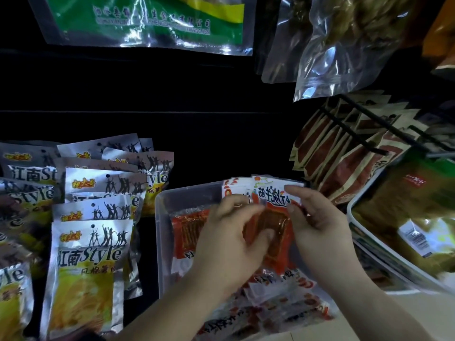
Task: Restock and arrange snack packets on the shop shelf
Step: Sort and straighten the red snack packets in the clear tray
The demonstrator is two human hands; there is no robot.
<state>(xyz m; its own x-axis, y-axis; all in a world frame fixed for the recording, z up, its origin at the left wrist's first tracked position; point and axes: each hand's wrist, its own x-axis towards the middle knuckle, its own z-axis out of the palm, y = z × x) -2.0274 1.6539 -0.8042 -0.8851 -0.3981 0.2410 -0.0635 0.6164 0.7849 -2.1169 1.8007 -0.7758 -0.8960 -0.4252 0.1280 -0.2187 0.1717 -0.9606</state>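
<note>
Both hands hold a small stack of red-and-white snack packets (273, 207) over a clear plastic bin (163, 232) on the shelf. My left hand (229, 237) grips the stack from the left, fingers curled over its front. My right hand (317, 217) pinches the stack's right edge near the top. More red packets (189, 230) lie in the bin under the hands, and several loose ones (275, 301) lie at its front.
Silver and yellow "Style" chip bags (88, 267) stand in rows at the left. Brown-red pouches (344, 153) hang on black pegs at the right. A white-rimmed tray (369, 247) with green-brown bags sits at far right. Clear and green bags (152, 20) hang above.
</note>
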